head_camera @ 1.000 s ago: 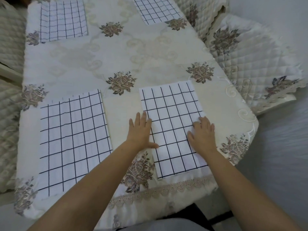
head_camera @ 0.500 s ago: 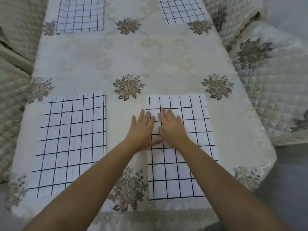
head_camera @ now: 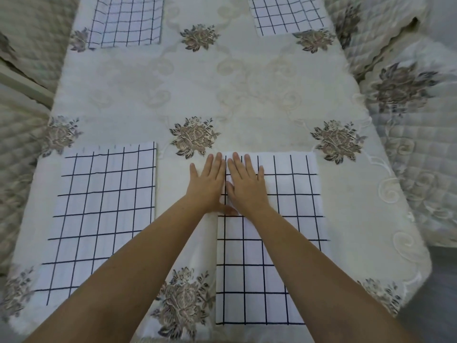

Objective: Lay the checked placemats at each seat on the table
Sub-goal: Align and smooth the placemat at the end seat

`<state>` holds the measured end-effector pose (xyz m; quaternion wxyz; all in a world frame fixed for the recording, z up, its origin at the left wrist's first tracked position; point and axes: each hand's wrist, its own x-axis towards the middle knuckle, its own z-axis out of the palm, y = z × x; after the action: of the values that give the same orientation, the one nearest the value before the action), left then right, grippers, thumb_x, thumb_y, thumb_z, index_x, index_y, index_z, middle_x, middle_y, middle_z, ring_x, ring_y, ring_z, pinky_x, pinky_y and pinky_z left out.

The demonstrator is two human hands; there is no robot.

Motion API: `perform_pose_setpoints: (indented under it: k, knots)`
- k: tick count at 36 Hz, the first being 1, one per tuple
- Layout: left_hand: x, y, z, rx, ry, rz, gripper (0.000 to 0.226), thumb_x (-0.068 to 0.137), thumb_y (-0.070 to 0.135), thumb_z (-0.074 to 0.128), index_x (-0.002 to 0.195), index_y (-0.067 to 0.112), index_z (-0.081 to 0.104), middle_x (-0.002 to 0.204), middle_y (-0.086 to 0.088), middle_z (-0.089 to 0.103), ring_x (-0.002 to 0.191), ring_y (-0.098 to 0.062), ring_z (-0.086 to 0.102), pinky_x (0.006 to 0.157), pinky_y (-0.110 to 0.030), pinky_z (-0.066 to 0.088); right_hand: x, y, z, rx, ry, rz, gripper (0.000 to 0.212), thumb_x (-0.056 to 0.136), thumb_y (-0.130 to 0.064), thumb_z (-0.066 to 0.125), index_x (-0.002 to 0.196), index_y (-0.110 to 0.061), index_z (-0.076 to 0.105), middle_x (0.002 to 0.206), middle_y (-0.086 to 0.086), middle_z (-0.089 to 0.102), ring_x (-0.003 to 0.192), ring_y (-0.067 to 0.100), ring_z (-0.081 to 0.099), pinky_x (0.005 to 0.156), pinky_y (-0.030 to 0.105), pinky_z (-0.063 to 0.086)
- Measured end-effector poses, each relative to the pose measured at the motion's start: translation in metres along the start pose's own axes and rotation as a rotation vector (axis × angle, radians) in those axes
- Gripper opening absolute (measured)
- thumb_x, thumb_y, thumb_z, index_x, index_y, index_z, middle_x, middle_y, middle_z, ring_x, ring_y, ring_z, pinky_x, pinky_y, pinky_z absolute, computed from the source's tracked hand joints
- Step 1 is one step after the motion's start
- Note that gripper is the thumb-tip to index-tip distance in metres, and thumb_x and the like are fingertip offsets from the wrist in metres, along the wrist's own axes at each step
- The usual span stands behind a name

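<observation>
— When you looked, where were the hands?
— Both lay flat with straight fingers, side by side: the right hand [head_camera: 246,186] on the near-right placemat [head_camera: 284,231], the left hand [head_camera: 210,184] over its left edge.
— And the rest?
— A near-left placemat [head_camera: 103,214] by the table's [head_camera: 222,95] near edge; a far-left placemat [head_camera: 126,21] and a far-right placemat [head_camera: 284,16] at its far edge.

This looks like the dining area of a home. The table [head_camera: 247,78] is dressed in a cream tablecloth [head_camera: 123,100] embroidered with brown roses and pale scrollwork. The chairs [head_camera: 408,100] drawn up beside it wear quilted covers with the same flower motif. Checked placemats [head_camera: 103,206] lie two on the near side and two on the far side. A grey floor [head_camera: 442,305] shows at the right.
</observation>
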<state>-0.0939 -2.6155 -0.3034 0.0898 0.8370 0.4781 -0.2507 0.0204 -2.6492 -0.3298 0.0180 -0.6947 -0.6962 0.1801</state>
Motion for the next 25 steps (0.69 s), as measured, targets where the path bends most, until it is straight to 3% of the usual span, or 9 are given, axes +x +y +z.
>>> perform_pose_setpoints:
  k: [3,6,8,12,14,25]
  knots:
    - [0.003,-0.002,-0.001,0.012,-0.031,-0.006,0.134,0.06,0.085,0.047,0.144,0.006,-0.021,0.153,-0.01,-0.028,0.142,-0.027,-0.021,0.11,-0.062,0.007,0.0,0.006,0.004,-0.051,0.032,0.009,0.058,0.087,-0.041,0.027,0.134,-0.014,0.05,0.142,0.004,0.047,0.13,0.027,0.046,0.097,0.055,0.041]
    - [0.003,-0.003,0.001,-0.004,-0.042,-0.015,0.137,0.057,0.087,0.046,0.144,0.007,-0.023,0.152,-0.007,-0.031,0.142,-0.025,-0.023,0.108,-0.064,0.012,0.001,0.015,0.007,-0.076,0.059,0.007,0.061,0.088,-0.046,0.028,0.137,-0.015,0.046,0.145,0.003,0.044,0.132,0.028,0.043,0.099,0.056,0.038]
    - [0.003,-0.003,0.001,-0.019,-0.051,-0.02,0.137,0.057,0.087,0.047,0.144,0.008,-0.024,0.151,-0.005,-0.032,0.142,-0.023,-0.024,0.107,-0.065,0.015,0.001,0.023,0.006,-0.06,0.057,0.024,0.064,0.088,-0.049,0.026,0.141,-0.016,0.039,0.15,0.001,0.036,0.137,0.028,0.034,0.104,0.057,0.031]
    - [0.004,-0.003,0.0,-0.027,-0.08,-0.03,0.138,0.056,0.086,0.049,0.143,0.008,-0.026,0.15,-0.003,-0.035,0.141,-0.021,-0.027,0.105,-0.066,0.018,-0.001,0.052,0.001,-0.072,0.059,0.078,0.074,0.085,-0.057,0.004,0.15,-0.021,0.007,0.158,-0.004,0.002,0.146,0.023,0.001,0.114,0.052,0.007]
    - [0.004,-0.003,-0.001,-0.028,-0.092,-0.03,0.139,0.056,0.087,0.049,0.142,0.009,-0.027,0.149,-0.003,-0.036,0.14,-0.021,-0.028,0.105,-0.067,0.019,-0.004,0.069,-0.003,-0.075,0.079,0.124,0.077,0.082,-0.059,0.0,0.15,-0.022,0.002,0.158,-0.006,-0.004,0.146,0.022,-0.004,0.114,0.051,0.003]
    - [0.006,-0.006,-0.002,-0.071,-0.132,-0.019,0.141,0.055,0.087,0.051,0.141,0.01,-0.029,0.148,-0.001,-0.038,0.139,-0.022,-0.031,0.105,-0.068,0.017,-0.02,0.124,-0.023,-0.083,0.094,0.296,0.084,0.077,-0.059,-0.007,0.15,-0.019,0.001,0.158,-0.005,-0.005,0.146,0.024,-0.005,0.113,0.057,0.002]
